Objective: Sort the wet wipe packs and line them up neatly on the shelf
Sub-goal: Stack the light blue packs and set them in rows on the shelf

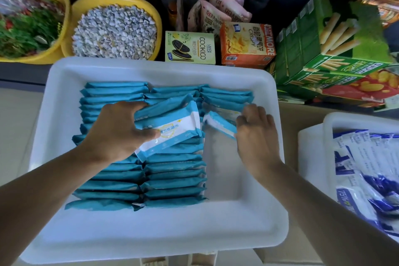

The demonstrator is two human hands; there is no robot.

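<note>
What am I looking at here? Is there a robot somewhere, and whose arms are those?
No robot here: a person wears a camera on the head, so the one picture looks down along their own bare arms. In front of them is a white tray with teal wet wipe packs standing on edge in rows; the tray's right part is only partly filled. The left hand holds a few packs lifted above the rows. The right hand pinches one pack at the front of the short right row. Beyond the tray sit yellow bowls and snack boxes. At the right, another white bin holds blue-and-white packs.
</note>
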